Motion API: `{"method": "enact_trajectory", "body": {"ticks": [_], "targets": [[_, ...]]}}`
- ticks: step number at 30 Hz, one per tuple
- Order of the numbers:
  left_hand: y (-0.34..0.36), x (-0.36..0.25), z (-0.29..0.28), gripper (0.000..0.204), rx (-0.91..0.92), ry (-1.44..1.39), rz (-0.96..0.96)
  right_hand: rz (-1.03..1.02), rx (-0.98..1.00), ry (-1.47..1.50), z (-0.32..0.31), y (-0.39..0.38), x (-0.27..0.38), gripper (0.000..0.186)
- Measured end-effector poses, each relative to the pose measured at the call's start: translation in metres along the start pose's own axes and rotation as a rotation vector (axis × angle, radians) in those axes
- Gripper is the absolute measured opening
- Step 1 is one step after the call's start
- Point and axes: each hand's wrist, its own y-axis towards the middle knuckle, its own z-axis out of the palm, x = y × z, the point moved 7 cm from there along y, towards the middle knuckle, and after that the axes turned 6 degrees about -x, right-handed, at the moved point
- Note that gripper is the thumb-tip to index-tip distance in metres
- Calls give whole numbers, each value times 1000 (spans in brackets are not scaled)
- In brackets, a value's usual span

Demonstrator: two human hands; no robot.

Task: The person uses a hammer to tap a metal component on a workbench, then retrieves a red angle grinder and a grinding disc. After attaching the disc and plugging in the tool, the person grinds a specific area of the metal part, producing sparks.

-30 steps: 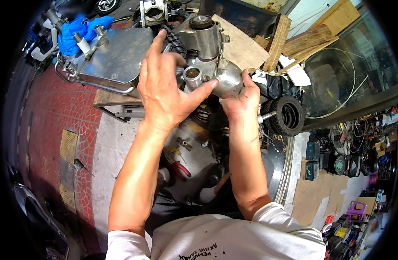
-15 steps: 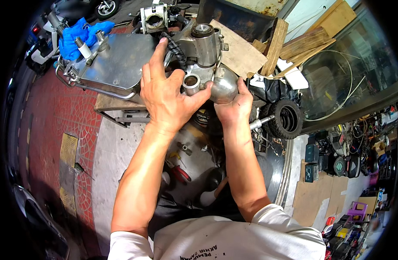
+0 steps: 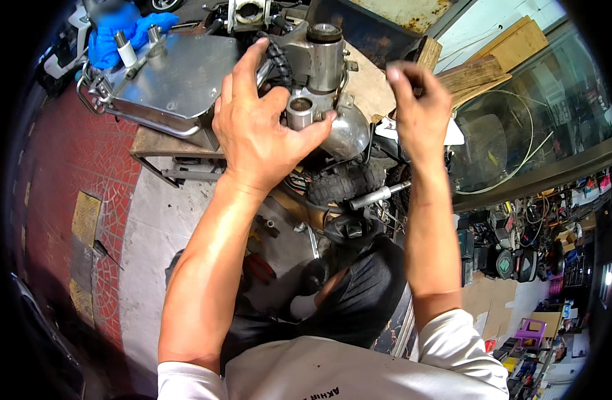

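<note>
My left hand [image 3: 259,127] curls its thumb and a bent finger around a short upright metal tube [image 3: 300,115], while another finger stretches up past it. The tube belongs to a silvery metal assembly with a rounded housing [image 3: 348,135] and a taller cylinder [image 3: 326,63] behind, topped by a dark ring. Off to the right of the assembly, my right hand [image 3: 423,110] is raised and touches none of it. Its fingers bend in toward the thumb, but motion blurs the tips, so anything between them cannot be made out.
A flat metal case [image 3: 179,77] lies at the left, with blue plastic [image 3: 116,40] behind it. Wooden boards [image 3: 476,77] lean at the far right beside a glass pane [image 3: 513,133]. Below sit a knobbly tyre [image 3: 346,183], a silver rod [image 3: 379,195] and red-handled pliers [image 3: 259,268].
My right hand has let go of the rounded metal housing and moved up and to the right. My left hand keeps its place around the tube. The whole view has shifted a little.
</note>
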Motion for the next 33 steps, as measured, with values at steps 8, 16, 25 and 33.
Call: {"method": "enact_trajectory", "body": {"ticks": [8, 16, 25, 33], "targets": [[0, 0, 0, 45, -23, -20, -19, -407, 656, -458, 46, 79, 122, 22], [0, -1, -1, 44, -22, -29, -34, -562, 947, -729, 83, 91, 155, 33], [0, 2, -1, 46, -16, -70, -49, -746, 1045, -949, 106, 86, 164, 26], [-1, 3, -2, 46, -16, -62, -60, -962, 934, -933, 95, 89, 154, 21]]}}
